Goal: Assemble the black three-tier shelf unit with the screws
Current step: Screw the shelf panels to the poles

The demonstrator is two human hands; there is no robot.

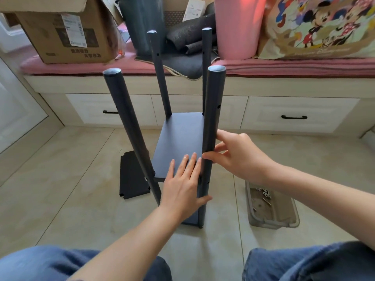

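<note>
Left hand [182,185]: its fingers [187,163] lie straight and flat on the near edge of the middle shelf panel [178,142], pressing rather than gripping, with the thumb reaching round the front right post [212,122]. Right hand [241,157]: its fingers [221,147] are loosely spread, the tips touching the same post from the right, just above the left fingers; nothing is enclosed in either hand.

The panel sits between four upright posts. The front left post [129,126] leans away from the fingers, so the frame is splayed at the top; the two rear posts [160,78] stand beyond the panel. A lower panel [189,218] shows below the left wrist, at the foot of the frame on the floor [71,179].

The step in hand appears to be seating this panel level at the post's hole. To do it well, hold the panel flat, draw the post snug against its corner, and line up the hole before reaching for a screw; tightening while the posts are splayed would likely rack the frame.

A third panel [132,175] lies flat on the floor, left of the left fingers. A clear tray [272,207] of screws [263,193] lies below the right wrist, near to hand.
</note>
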